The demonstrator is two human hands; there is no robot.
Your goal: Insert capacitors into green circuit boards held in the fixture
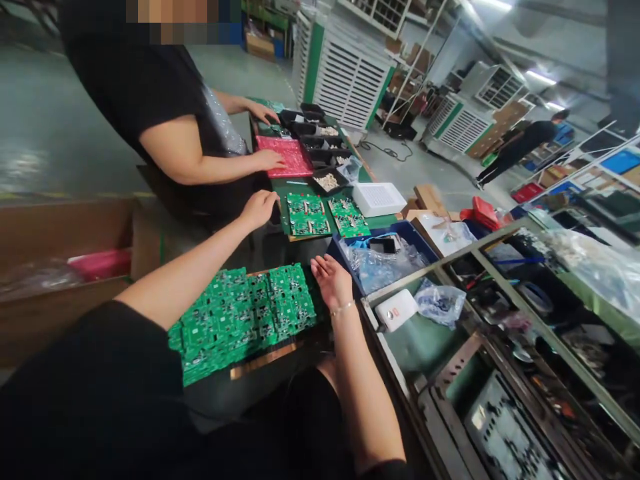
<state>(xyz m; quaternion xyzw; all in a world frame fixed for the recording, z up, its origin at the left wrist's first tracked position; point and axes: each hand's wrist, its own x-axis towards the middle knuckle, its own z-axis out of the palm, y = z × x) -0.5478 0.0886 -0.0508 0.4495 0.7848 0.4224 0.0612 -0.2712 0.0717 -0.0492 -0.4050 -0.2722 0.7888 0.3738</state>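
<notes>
My left hand [260, 208] reaches forward, just left of a stack of green circuit boards [306, 215] on the far table. Its fingers are loosely bent and partly hidden, and I see nothing in them. A second group of green boards [349, 217] lies to the right of that stack. My right hand [334, 283] is open, palm turned inward and fingers a little curled, holding nothing. Between my forearms, several piles of green circuit boards [245, 313] stand close together on a dark surface, their left part hidden behind my left arm.
Across the table, a co-worker's hand [270, 160] rests on a pink-red sheet [287, 157]. Black bins [330, 180] hold small pale parts. Beyond my right hand are a white basket [379, 200], a blue crate [345, 257] and a metal-framed bench [400, 380]. A cardboard box [65, 320] stands left.
</notes>
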